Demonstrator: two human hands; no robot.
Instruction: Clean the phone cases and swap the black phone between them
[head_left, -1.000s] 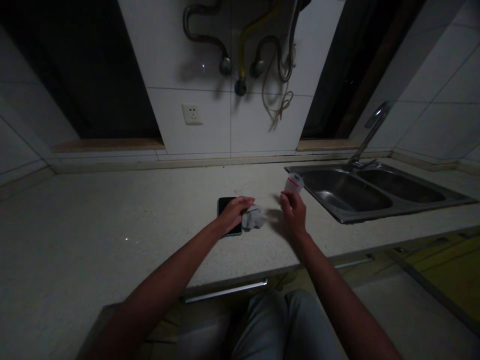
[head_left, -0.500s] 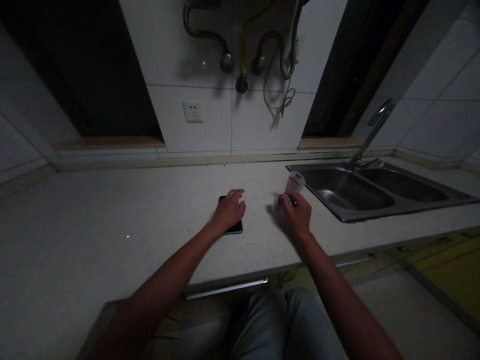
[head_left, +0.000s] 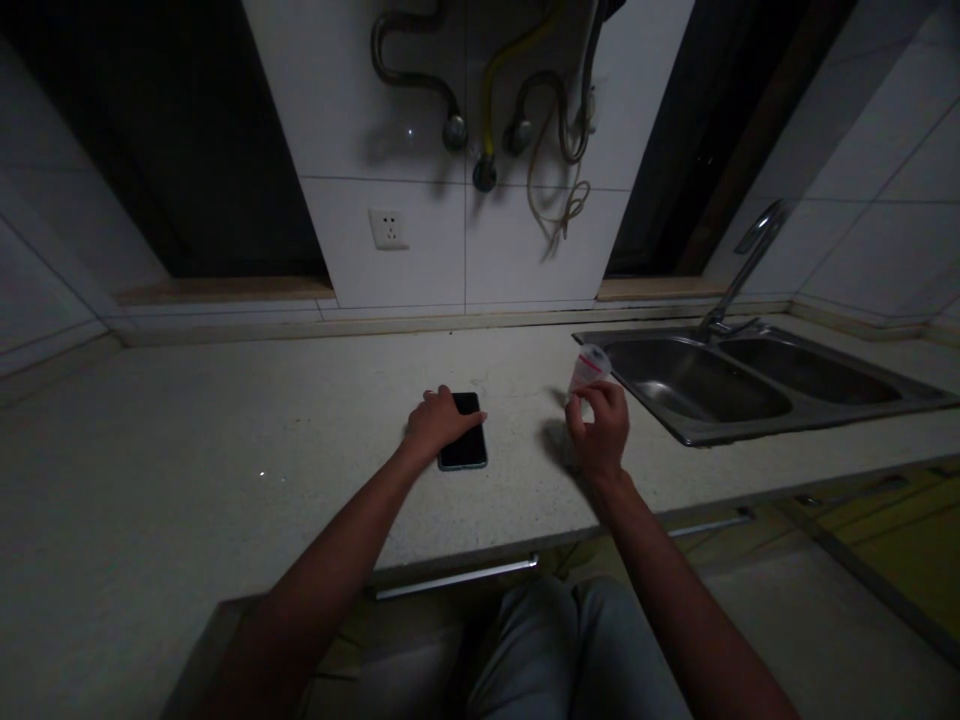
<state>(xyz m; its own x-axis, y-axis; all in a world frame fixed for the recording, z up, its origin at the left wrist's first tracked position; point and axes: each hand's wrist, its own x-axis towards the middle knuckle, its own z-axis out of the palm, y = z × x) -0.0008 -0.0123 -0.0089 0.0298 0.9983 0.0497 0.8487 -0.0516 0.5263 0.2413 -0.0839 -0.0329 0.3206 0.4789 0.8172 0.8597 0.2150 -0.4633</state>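
Note:
A dark smartphone (head_left: 463, 448) lies flat on the pale counter, screen up. My left hand (head_left: 436, 422) spans its upper half, the thumb reaching across to the right edge and the fingers at the left edge. To the right, my right hand (head_left: 600, 428) is raised a little over the counter, thumb and forefinger pinched in a ring. Whatever sits between those fingertips is too small and dim to make out. Just behind them stands a translucent plastic cup (head_left: 589, 368) with a red stripe, its lower part partly hidden by the fingers.
On the right, a steel double sink (head_left: 675, 432) is set into the counter (head_left: 337, 440), with a chrome faucet (head_left: 757, 245) at its back. A wall socket (head_left: 388, 230) and several hoses (head_left: 487, 100) are at the back wall. A drawer handle (head_left: 457, 577) runs below the front edge.
My left hand has shifted left, baring more of the phone, and its thumb now crosses the screen. The right hand's pinch has turned and lifted slightly. Phone and cup stay put.

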